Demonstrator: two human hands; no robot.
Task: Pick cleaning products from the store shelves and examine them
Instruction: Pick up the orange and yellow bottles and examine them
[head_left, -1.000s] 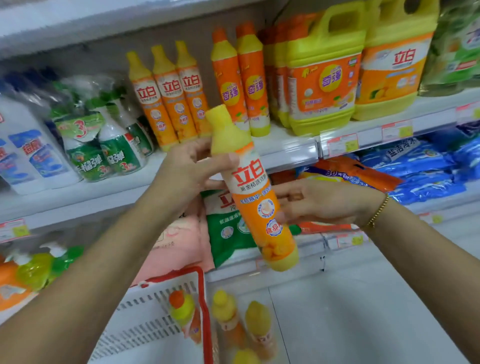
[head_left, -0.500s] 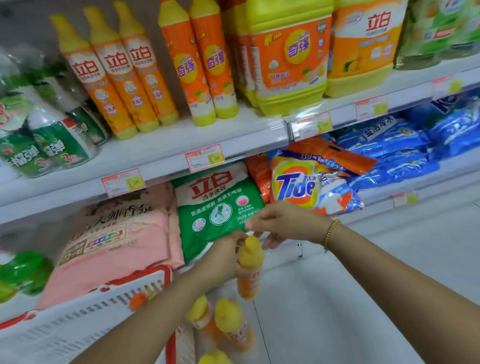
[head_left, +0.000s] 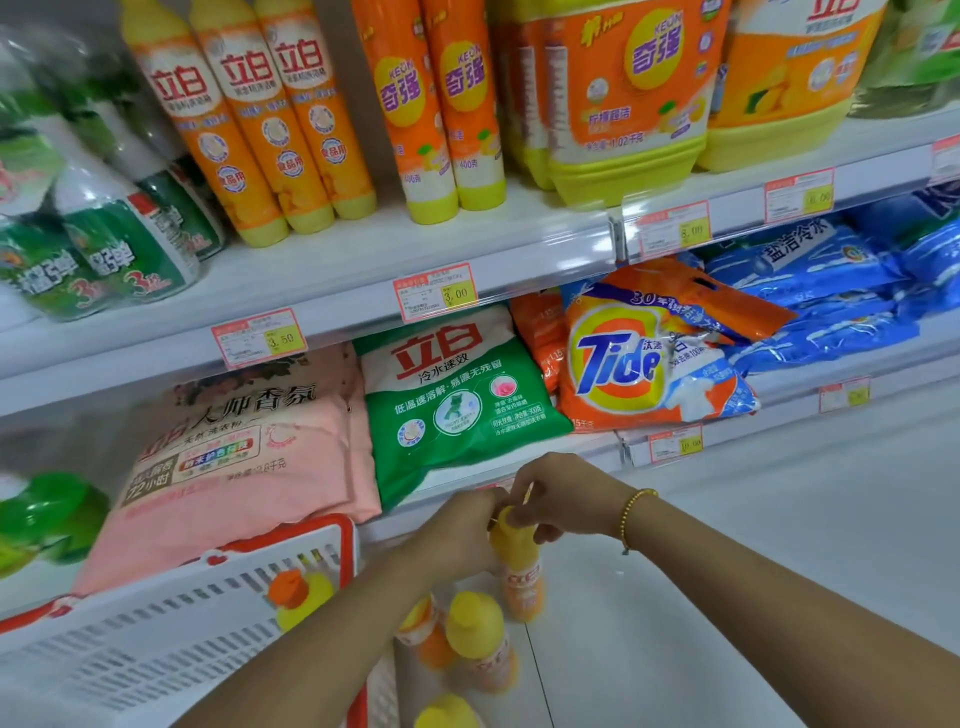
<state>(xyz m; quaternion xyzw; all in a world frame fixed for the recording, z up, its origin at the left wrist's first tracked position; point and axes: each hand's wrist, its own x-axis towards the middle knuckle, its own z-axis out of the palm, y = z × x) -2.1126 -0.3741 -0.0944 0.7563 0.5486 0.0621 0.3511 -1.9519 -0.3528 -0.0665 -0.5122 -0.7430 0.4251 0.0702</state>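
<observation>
The dish soap bottle (head_left: 523, 582), orange with a yellow cap, is now upright and low, at about five o'clock in the view. Its base is at or just above the floor (head_left: 753, 597); blur hides which. A second ago it was held tilted at shelf height, and half a second ago it was partway down. The left hand (head_left: 462, 527) curls its fingers round the bottle's neck from nine o'clock. The right hand (head_left: 569, 493), with a gold bracelet (head_left: 636, 506) at the wrist, pinches the cap from one o'clock; earlier its fingers lay straight against the label. At seven o'clock of the bottle stand more bottles (head_left: 475, 623) of the same kind. Further toward nine o'clock is a white basket (head_left: 182, 639) with a red rim. At twelve o'clock a green bag (head_left: 457, 400) lies beside a pink bag (head_left: 234, 457).
</observation>
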